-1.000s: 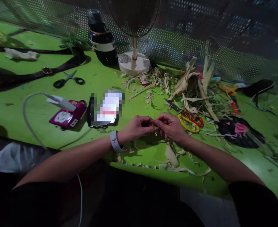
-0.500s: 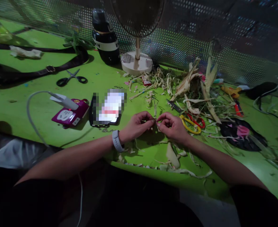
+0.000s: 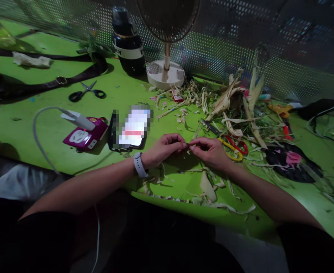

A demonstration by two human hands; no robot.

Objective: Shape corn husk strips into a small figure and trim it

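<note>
Letter like Y on white band (image 3: 128, 53) of bottle (image 3: 132, 66), label (image 3: 80, 136) on socket (image 3: 95, 134) too small to read, phone screen (image 3: 135, 128) pixelated

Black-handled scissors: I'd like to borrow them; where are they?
On the head view's left, the scissors lie open between the buckled strap and purple adapter.

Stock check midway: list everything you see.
Table: one, green, foreground
Perforated panel: one, grey, behind
Fan: one, pale base, rear
Bottle: one, black, beside fan
Strap: one, black, left
Wad: one, white, left
Dark scissors: one, black, left
Socket block: one, purple, left
Charger with cable: one, white, on block
Phone: one, glowing white, left
Husk pieces: many, pale, centre, right
Bright scissors: one, yellow and red, right
Yellow tool: one, yellow, right
Pink pieces: several, pink, right
Flat item: one, black, right
Wristband: one, pale, left wrist
Left hand: one, bare, centre
Right hand: one, bare, centre
</note>
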